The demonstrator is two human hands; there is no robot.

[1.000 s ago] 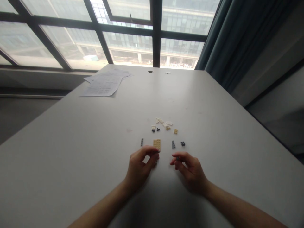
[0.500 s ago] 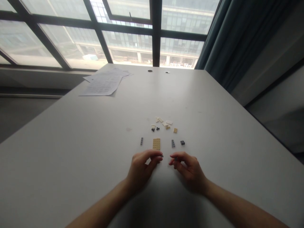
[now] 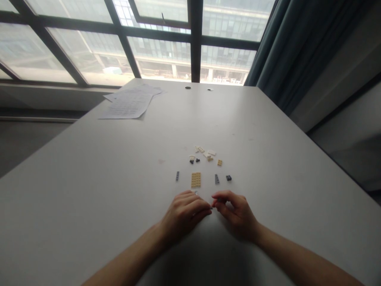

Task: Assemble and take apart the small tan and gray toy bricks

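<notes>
My left hand (image 3: 186, 209) is closed, thumb and fingertips pinching a small grey toy brick (image 3: 211, 207) that barely shows. Close against it, my right hand (image 3: 235, 210) is closed as well, its fingers around a dark grey toy brick (image 3: 220, 200), mostly hidden. The fingertips of both hands nearly meet. Just beyond my left knuckles lies a small pale piece (image 3: 196, 192). Farther out are a tan studded plate (image 3: 195, 179), a long grey plate (image 3: 177, 176), a grey wedge plate (image 3: 217, 178) and a black brick (image 3: 228, 178).
Several white and cream pieces (image 3: 211, 152) lie loosely beyond the tan plate, with small black pieces (image 3: 191, 161) and a tan brick (image 3: 219, 162) nearby. Paper sheets (image 3: 127, 104) rest at the far left of the white table (image 3: 268, 151). A window and a dark curtain (image 3: 285, 55) stand behind.
My left hand has moved right and toward me, bringing its fingertips up to my right hand's. A small pale piece now shows beyond it. My right hand stays almost in place.
</notes>
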